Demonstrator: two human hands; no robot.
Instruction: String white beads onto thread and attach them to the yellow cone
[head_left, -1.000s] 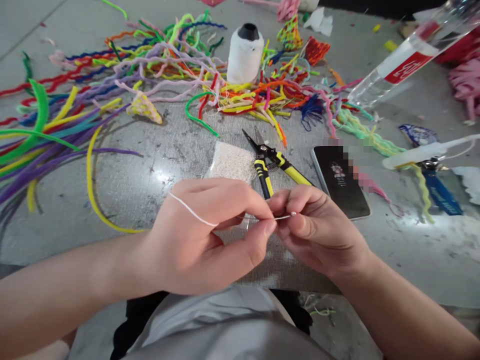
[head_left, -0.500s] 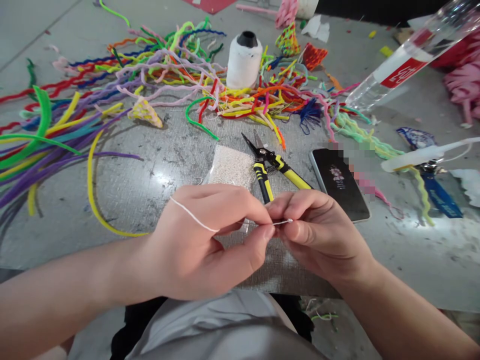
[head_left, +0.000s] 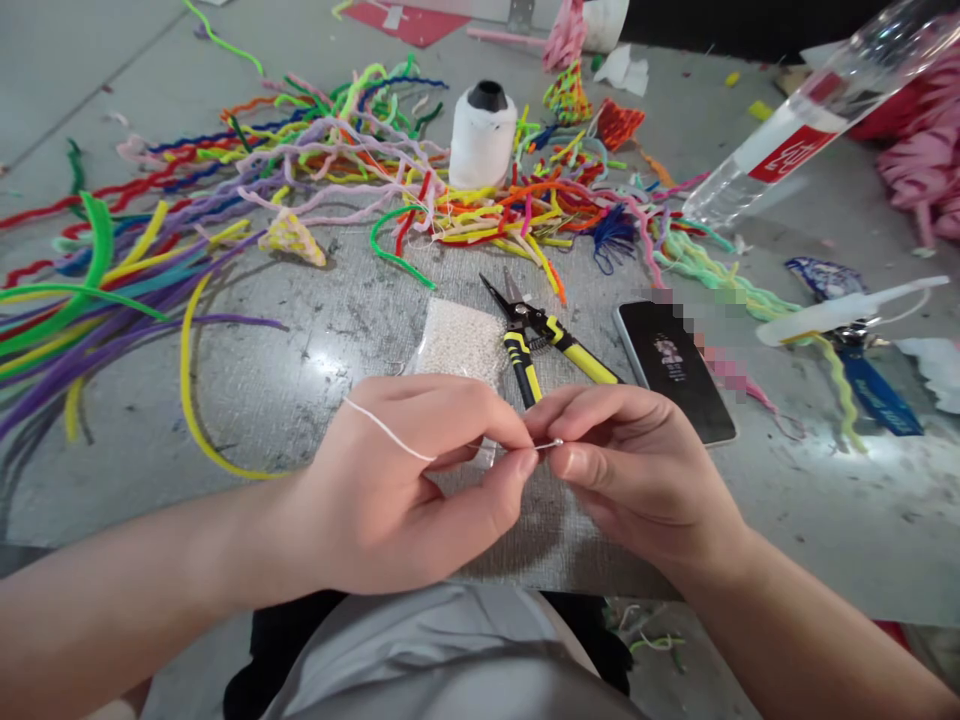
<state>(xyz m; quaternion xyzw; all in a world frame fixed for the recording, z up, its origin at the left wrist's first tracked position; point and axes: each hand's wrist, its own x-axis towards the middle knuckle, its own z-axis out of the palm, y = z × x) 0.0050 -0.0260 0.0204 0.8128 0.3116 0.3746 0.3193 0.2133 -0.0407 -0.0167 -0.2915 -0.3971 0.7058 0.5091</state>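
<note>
One white thread (head_left: 386, 432) is pinched between thumb and forefinger of the left hand (head_left: 397, 480), and its tip meets one tiny bead (head_left: 559, 442) nipped in the fingertips of the right hand (head_left: 637, 470). Both hands are knuckles-up and touching, over the near edge of the table (head_left: 315, 330). Just beyond them lie one bag (head_left: 461, 335) of beads, one pair of snips (head_left: 536, 335) and one phone (head_left: 675, 365); farther back are one spool (head_left: 484, 135) and one bottle (head_left: 787, 130) amid pipe cleaners (head_left: 300, 160) too tangled to count.
</note>
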